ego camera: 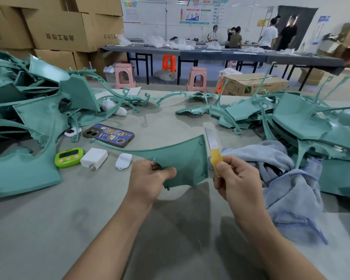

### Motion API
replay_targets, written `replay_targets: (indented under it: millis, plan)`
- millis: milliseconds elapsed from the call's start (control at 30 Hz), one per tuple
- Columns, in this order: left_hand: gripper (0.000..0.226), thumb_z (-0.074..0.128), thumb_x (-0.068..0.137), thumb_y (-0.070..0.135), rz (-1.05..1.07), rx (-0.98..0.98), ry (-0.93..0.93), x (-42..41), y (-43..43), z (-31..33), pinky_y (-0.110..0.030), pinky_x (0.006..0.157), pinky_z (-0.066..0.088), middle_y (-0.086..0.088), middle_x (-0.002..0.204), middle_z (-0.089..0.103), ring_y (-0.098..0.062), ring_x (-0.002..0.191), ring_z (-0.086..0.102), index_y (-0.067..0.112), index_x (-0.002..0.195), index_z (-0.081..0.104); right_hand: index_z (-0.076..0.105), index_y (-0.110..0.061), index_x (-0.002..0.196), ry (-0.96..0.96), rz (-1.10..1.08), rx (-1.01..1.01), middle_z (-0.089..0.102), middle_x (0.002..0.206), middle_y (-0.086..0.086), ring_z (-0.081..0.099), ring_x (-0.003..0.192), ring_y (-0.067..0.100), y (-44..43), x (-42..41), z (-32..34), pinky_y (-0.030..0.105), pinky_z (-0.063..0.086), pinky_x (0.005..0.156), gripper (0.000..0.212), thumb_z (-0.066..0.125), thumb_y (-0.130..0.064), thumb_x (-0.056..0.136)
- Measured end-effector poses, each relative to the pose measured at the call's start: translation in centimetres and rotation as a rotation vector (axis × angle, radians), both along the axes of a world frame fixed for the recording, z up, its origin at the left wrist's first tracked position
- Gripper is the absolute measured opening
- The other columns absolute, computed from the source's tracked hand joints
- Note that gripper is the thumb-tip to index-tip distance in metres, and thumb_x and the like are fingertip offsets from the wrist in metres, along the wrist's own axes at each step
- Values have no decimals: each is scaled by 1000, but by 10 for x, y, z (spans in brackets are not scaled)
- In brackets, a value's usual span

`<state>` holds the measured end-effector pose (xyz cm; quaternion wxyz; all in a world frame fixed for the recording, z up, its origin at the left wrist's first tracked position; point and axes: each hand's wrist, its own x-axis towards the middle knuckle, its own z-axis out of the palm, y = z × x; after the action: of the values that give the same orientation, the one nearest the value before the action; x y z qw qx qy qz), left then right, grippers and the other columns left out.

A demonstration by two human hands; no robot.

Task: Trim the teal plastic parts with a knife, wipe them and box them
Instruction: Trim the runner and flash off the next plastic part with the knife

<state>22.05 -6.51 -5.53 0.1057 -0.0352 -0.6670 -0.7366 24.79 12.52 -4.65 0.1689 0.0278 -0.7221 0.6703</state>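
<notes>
Beyond the grip, a workshop room holds stacked cardboard boxes [59, 31], long dark tables [210, 54] and pink stools [124, 76]. Beneath it, a grey tabletop [69, 229] carries teal heaps [34, 118] to either side and a blue cloth [287, 190] just right. The left hand [150, 176] pinches a teal part [182, 158]; the right hand [236, 178], beside its edge, clasps a yellow-handled knife [213, 146].

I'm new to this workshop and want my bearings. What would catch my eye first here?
Dead centre, the left hand grips a curved teal part while the right hand holds a yellow-handled knife, blade pointing away, beside the part's right edge. A left heap and a right heap of teal parts flank them, and a rumpled blue cloth lies right of the knife.
</notes>
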Motion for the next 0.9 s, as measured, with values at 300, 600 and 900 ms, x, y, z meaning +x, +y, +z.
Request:
replay_targets:
  millis: [300,600,900]
  plan:
    - [24,77,61,3,30,38,8,4,1,1,-24,71,57,-3,87,79,-15,81,75,22,75,83,73,-16,75,-162,-2,18,58,51,11,39,39,17,1,-3,-13,24,32,43,20,59,-23,86]
    - [28,77,59,4,73,26,-13,3,-3,4,-25,74,58,-2,89,79,-17,85,76,26,75,83,74,-13,80,-102,76,-107,60,56,12,42,37,22,-2,-4,-7,26,33,38,26,53,-13,96]
    - [29,77,55,11,121,14,-31,2,-4,2,-29,75,58,-1,86,79,-18,82,76,30,76,83,61,-7,52,-391,-83,186,56,45,8,42,37,21,5,-4,-13,26,31,43,31,52,-7,82]
